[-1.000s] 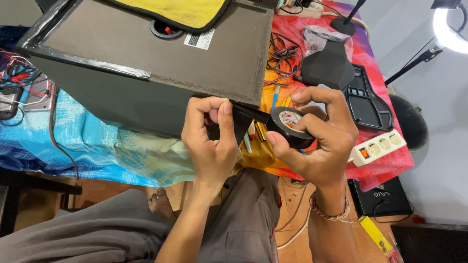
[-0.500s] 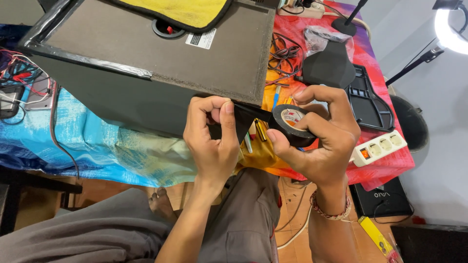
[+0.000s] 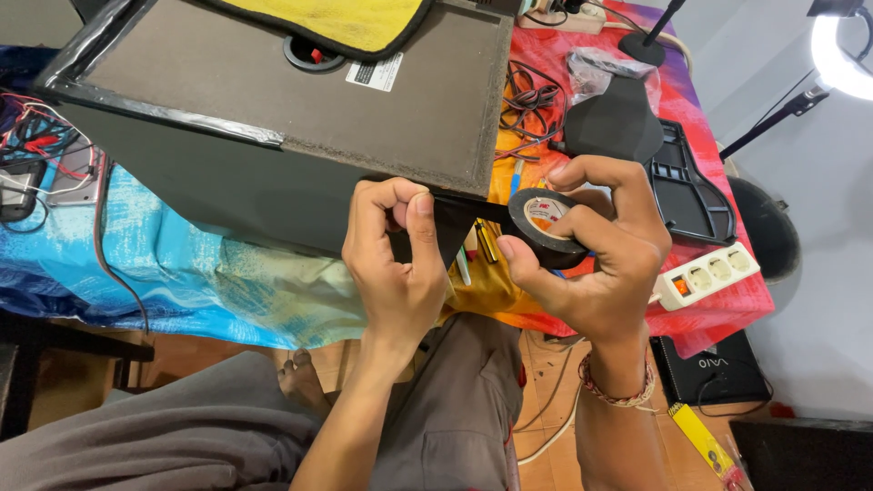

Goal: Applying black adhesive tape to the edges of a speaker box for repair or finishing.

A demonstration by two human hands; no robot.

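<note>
A large dark speaker box (image 3: 273,118) lies on the table with its back panel up. My left hand (image 3: 396,264) presses a strip of black tape (image 3: 473,209) against the box's near right corner with thumb and fingers. My right hand (image 3: 605,255) grips a roll of black electrical tape (image 3: 546,227) just right of that corner. The strip runs taut from the roll to the corner. A yellow cloth (image 3: 355,18) rests on the box's far side.
A bright cloth (image 3: 182,264) covers the table. A white power strip (image 3: 714,275), a black plastic grille (image 3: 691,186), tangled wires (image 3: 527,100) and a ring light (image 3: 846,55) lie to the right. Red and black leads (image 3: 36,136) sit at the left. My knees are below.
My right hand has pulled the tape roll a little up and to the right, drawing out more tape. My left hand stays pressed on the box corner.
</note>
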